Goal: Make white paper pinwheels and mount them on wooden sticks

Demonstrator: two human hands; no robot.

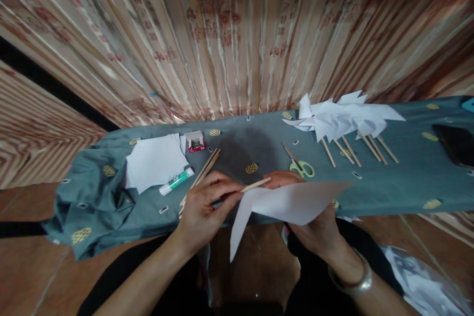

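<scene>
The person's left hand (202,210) pinches a thin wooden stick (255,185) near one end, fingers closed on it, while the right hand (314,227) grips a folded white paper piece (285,205) from beneath, thumb on top; both sit at the near edge of the cloth-covered table (407,177), about 6 o'clock. The paper looks light, limp and easily creased, so it is best held at a fold; the stick seems stiff, light and likely to snap if bent. At 12 o'clock of the hands lie green-handled scissors (301,167). At 10 o'clock lie spare sticks (202,175), a glue stick (177,180), a paper stack (155,162) and a small pin box (195,142). Finished pinwheels (340,118) at 1 o'clock lie well apart, with nothing between the hands.
</scene>
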